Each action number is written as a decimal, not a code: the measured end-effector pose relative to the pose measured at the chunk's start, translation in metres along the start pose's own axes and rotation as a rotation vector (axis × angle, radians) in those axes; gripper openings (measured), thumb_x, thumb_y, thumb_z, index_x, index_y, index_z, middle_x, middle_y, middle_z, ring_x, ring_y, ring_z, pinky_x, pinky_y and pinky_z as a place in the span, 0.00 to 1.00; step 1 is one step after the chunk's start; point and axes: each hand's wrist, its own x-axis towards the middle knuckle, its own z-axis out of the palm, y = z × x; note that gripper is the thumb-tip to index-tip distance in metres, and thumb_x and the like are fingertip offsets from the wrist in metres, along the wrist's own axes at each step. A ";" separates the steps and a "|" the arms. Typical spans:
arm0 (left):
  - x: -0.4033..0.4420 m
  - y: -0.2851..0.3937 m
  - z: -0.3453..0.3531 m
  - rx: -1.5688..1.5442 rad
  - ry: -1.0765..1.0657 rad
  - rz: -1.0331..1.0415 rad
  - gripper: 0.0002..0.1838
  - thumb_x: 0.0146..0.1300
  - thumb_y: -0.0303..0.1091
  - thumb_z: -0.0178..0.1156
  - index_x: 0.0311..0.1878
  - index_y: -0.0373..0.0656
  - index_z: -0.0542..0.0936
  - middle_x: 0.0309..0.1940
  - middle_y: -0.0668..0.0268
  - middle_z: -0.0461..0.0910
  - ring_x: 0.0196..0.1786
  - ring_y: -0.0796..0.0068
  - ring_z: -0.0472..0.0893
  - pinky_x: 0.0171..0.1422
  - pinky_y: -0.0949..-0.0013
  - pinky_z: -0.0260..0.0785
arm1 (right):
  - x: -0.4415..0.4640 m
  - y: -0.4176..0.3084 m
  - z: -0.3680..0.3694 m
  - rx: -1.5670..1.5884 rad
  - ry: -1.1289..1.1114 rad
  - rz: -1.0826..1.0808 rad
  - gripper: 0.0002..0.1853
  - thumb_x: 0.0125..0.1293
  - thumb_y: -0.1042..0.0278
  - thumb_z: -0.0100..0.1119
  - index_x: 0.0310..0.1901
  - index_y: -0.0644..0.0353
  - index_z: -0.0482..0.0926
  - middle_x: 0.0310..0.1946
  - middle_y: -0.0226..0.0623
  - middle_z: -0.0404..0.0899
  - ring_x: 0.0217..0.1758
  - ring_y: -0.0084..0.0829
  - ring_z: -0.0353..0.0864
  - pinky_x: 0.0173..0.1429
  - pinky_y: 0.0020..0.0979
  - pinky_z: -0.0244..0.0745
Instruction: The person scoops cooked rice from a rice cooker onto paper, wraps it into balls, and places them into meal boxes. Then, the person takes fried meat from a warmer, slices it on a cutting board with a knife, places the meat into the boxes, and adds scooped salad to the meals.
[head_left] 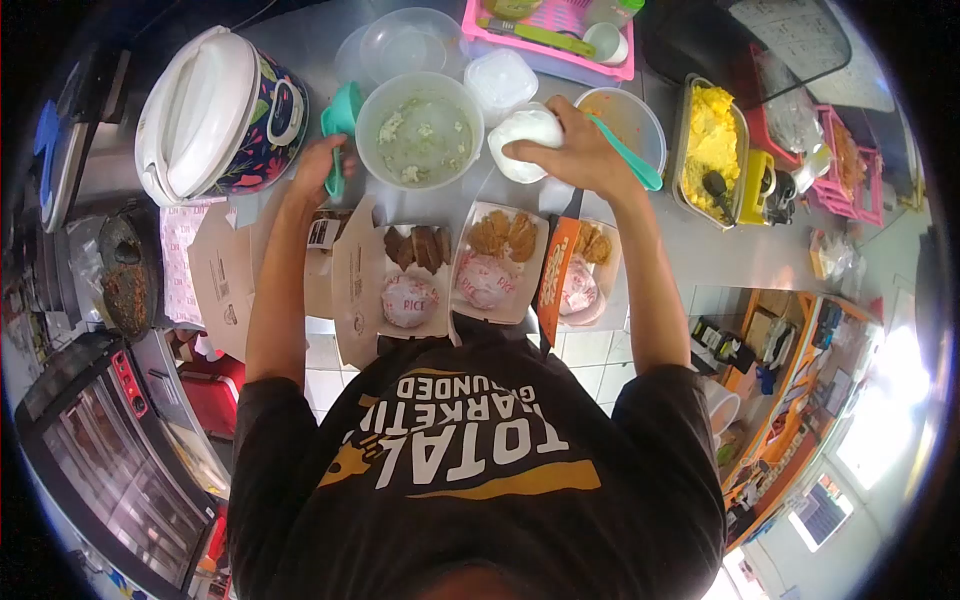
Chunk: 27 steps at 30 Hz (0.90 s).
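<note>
My left hand (pixel 318 170) is closed around the handle of a teal scoop (pixel 343 108), whose bowl points away from me. The scoop stands beside a clear round tub (pixel 420 170) with pale green bits in a little liquid. On the tub's other side, my right hand (pixel 575 150) grips a rounded white bundle (pixel 522 130), smooth and bulging; what it contains is hidden. Under my right wrist sits another clear tub (pixel 655 125) with orange residue and a teal spoon (pixel 628 155). Nearer me are open cardboard boxes (pixel 447 250) with brown fried pieces and wrapped rice (pixel 410 300).
A large white-lidded rice container (pixel 200 110) stands at left, near a stone mortar (pixel 130 275). At right is a metal tray (pixel 742 175) of yellow food. A pink basket (pixel 630 68) and clear lids (pixel 403 45) lie at the back. A glass-fronted cabinet (pixel 110 470) is lower left.
</note>
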 end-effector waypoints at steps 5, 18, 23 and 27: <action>0.013 -0.010 0.004 0.071 0.139 0.013 0.18 0.74 0.43 0.50 0.40 0.37 0.81 0.28 0.60 0.81 0.27 0.64 0.81 0.36 0.60 0.75 | -0.013 0.005 0.014 0.770 0.055 -0.013 0.36 0.61 0.54 0.73 0.64 0.70 0.73 0.52 0.43 0.84 0.54 0.40 0.86 0.57 0.37 0.81; -0.130 0.089 0.136 0.153 -0.407 0.441 0.24 0.74 0.37 0.58 0.69 0.39 0.70 0.62 0.63 0.77 0.65 0.68 0.76 0.67 0.60 0.71 | 0.012 -0.048 0.059 0.951 -0.226 -0.226 0.27 0.76 0.43 0.54 0.60 0.61 0.77 0.38 0.29 0.83 0.36 0.19 0.80 0.31 0.27 0.75; -0.121 0.076 0.147 -0.315 -0.476 0.467 0.31 0.72 0.33 0.62 0.73 0.36 0.65 0.61 0.61 0.76 0.64 0.70 0.76 0.69 0.62 0.69 | 0.030 -0.059 0.065 0.947 -0.064 -0.071 0.27 0.80 0.41 0.44 0.52 0.61 0.79 0.33 0.31 0.83 0.30 0.22 0.81 0.28 0.27 0.75; -0.117 0.067 0.147 -0.417 -0.365 0.412 0.30 0.70 0.32 0.64 0.72 0.36 0.68 0.58 0.63 0.79 0.56 0.76 0.79 0.58 0.68 0.73 | 0.022 -0.080 0.069 1.397 -0.121 0.158 0.27 0.79 0.43 0.44 0.55 0.62 0.78 0.42 0.35 0.85 0.41 0.26 0.85 0.42 0.33 0.81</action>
